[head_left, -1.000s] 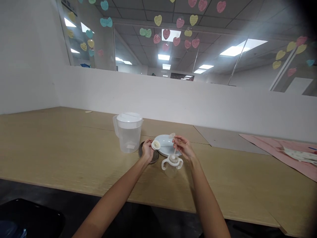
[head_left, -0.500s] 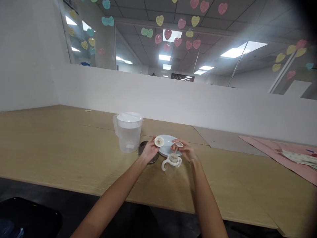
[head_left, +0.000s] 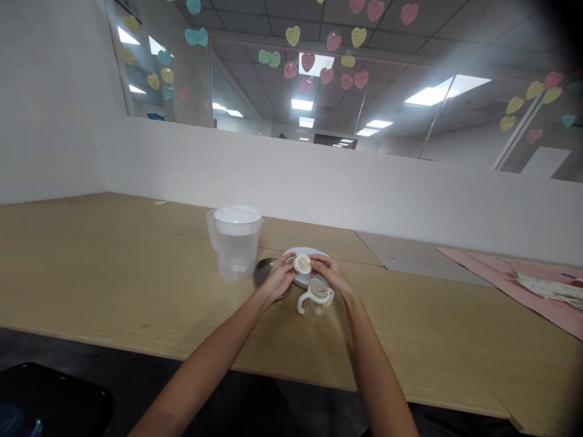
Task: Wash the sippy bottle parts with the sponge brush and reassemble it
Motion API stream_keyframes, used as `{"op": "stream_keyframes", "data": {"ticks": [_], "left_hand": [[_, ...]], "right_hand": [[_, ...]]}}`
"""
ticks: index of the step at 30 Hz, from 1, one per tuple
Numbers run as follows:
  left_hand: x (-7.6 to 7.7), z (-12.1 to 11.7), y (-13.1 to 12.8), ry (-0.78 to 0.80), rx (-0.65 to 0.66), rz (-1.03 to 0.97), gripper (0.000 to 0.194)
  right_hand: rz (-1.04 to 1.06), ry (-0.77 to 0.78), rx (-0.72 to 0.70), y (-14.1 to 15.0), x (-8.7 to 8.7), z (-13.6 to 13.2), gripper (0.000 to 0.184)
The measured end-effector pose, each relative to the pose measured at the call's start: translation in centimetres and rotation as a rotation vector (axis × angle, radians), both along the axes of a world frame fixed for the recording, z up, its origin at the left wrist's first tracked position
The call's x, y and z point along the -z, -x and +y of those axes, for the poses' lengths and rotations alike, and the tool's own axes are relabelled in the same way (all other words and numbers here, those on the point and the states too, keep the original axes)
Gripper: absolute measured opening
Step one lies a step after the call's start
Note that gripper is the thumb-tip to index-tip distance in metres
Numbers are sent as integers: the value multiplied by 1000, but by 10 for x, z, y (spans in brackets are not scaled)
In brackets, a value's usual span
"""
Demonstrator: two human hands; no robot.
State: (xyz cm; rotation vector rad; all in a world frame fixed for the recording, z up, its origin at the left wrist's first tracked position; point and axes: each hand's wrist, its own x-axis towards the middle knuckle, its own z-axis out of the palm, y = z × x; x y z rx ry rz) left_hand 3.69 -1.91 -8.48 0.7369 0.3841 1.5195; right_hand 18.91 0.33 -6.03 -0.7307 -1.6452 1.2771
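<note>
Pinching the white cap [head_left: 302,264] by its left edge: that's the left hand [head_left: 280,278], thumb and fingers closed on it. Right hand [head_left: 332,274] has curled fingertips up against the cap's right edge; can't tell if they grip or only touch. So the cap sits in the gap between the two hands, held in the air, broad face turned roughly toward the wearer.

Key relation: handled bottle [head_left: 316,298] is below the right fingertips and on the wearer's side of them, near, not touched. Right hand is nearer to it than left. Bottle stands about upright on the table [head_left: 182,291], long axis close to vertical, collar up, lid off. Cap axis and bottle axis don't line up: cap faces the wearer, bottle mouth faces up. Something pale shows inside the clear body, too small to ID.

Around: white plate [head_left: 304,249] just beyond both hands, dark round dish [head_left: 260,271] under the left hand, pitcher [head_left: 237,249] left of that hand.
</note>
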Motion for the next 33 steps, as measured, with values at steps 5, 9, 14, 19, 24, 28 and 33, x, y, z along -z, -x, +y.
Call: {"op": "stream_keyframes", "data": {"ticks": [5,9,14,19,24,28,33], "left_hand": [[-2,-3,0,-17,11,25,13],[-5,-8,-1,-93,-123,219,15],[-7,-17,-2,-252,-492,611,15],[-6,-20,-2,-265,-561,678,18],[-6,-14,-4,-122,-405,466,15],[-4,-10,-5,-52,-292,316,24],[-3,-10,-4,-53,-208,233,41]], "right_hand": [[33,89,12,2,3,2,30],[101,79,74,3,7,7,29],[87,1,97,5,11,12,28],[62,-14,79,7,10,10,29],[90,-13,69,4,10,14,30],[18,15,47,1,9,13,27],[62,49,3,-2,8,9,28]]}}
